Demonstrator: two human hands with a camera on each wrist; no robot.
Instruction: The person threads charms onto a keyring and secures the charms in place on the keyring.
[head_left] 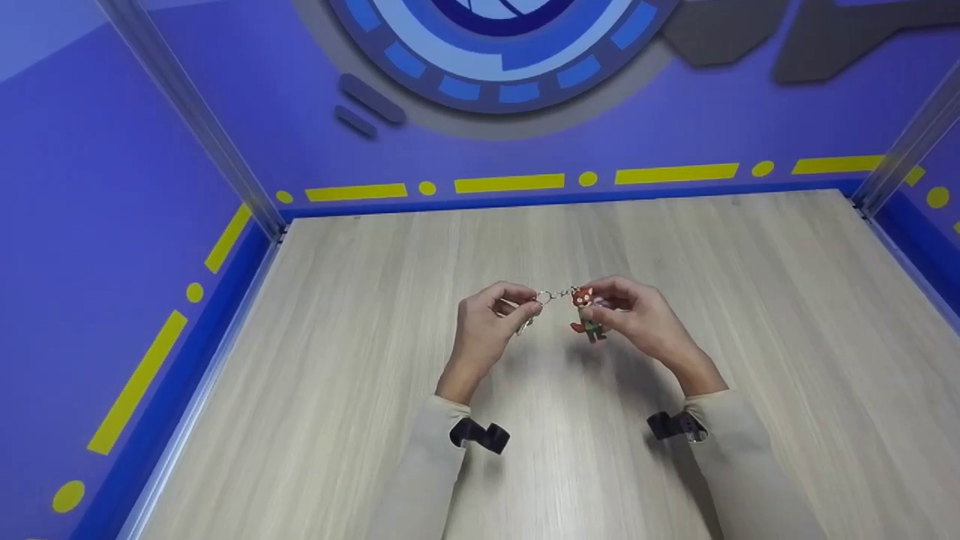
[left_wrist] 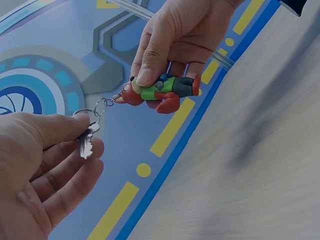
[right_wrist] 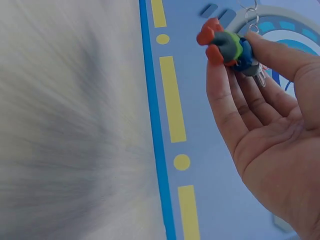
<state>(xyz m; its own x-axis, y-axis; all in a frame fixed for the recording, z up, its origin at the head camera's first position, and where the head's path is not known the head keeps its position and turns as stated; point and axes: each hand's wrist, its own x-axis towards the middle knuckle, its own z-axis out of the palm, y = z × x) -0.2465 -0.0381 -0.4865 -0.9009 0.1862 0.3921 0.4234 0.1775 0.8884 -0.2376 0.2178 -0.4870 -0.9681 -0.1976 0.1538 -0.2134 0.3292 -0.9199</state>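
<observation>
Between both hands, above the table, a keychain is stretched out. My left hand pinches its metal key ring between thumb and fingers. A silver key hangs from that ring in front of the curled fingers. A short chain links the ring to a small fox figurine with an orange-red head and tail, green top and dark trousers. My right hand holds the figurine between thumb and fingers. Its feet and a blue part on its back show in the right wrist view.
Below the hands lies a light wood-grain table. Blue-purple panels with yellow dashes enclose it at the back and sides, with metal posts at the corners. Black straps circle both sleeved wrists.
</observation>
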